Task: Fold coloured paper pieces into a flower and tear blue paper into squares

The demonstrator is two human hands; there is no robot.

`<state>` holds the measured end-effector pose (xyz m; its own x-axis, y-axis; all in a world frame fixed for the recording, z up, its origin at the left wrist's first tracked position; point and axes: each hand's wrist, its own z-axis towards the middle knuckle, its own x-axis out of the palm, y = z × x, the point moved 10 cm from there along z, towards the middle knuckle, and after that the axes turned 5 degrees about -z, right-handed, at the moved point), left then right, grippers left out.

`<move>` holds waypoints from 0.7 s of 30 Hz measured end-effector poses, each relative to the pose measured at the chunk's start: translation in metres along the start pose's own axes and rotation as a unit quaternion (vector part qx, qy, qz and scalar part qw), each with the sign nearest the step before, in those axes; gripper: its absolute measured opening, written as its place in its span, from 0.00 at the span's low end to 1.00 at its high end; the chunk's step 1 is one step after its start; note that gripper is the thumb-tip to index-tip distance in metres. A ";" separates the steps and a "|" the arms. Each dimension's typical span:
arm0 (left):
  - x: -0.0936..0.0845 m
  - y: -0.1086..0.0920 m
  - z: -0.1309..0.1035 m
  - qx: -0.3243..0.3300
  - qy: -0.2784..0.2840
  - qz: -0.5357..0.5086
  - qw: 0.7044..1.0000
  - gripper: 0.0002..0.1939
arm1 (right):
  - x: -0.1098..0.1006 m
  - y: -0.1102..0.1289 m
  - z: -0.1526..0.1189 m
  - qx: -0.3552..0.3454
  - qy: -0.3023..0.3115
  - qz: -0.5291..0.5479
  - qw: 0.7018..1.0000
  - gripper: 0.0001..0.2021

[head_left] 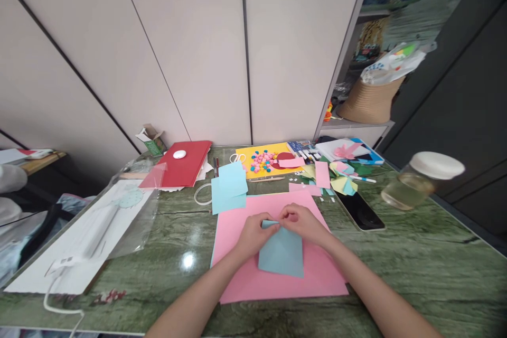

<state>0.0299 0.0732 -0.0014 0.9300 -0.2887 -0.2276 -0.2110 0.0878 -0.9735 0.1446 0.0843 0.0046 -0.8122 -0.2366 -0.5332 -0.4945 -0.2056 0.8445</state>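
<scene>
A square sheet of blue paper (282, 253) is held by its far edge, tilted over a large pink sheet (245, 280). My left hand (255, 232) pinches that edge near its left corner, thumb on the near side. Close beside it, my right hand (303, 222) pinches the same edge with thumb and forefinger. The fingertips of both hands almost meet. Just beyond my left hand lie more light blue sheets (229, 187), overlapping the pink sheet's far left corner.
Scissors (237, 158), small colored pompoms (263, 161) on yellow paper and paper scraps (344, 177) lie at the back. A phone (362, 211) and a lidded jar (420, 182) stand to the right. On the left are a red folder (186, 161) and a corded white device (95, 232).
</scene>
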 end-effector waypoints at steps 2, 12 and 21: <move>-0.001 -0.001 0.000 0.008 -0.001 0.010 1.000 0.06 | 0.001 0.000 0.000 -0.002 0.000 -0.015 1.000 0.04; -0.010 -0.007 0.003 0.040 -0.031 0.027 0.998 0.08 | -0.019 -0.002 0.004 -0.002 0.006 -0.052 0.999 0.06; -0.041 -0.008 0.009 0.043 -0.098 0.024 0.994 0.08 | -0.064 -0.024 0.003 0.035 -0.046 -0.042 0.997 0.07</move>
<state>-0.0042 0.0930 0.0157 0.9619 -0.0913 -0.2577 -0.2385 0.1805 -0.9542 0.2074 0.1075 0.0181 -0.7910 -0.1323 -0.5974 -0.5790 -0.1539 0.8007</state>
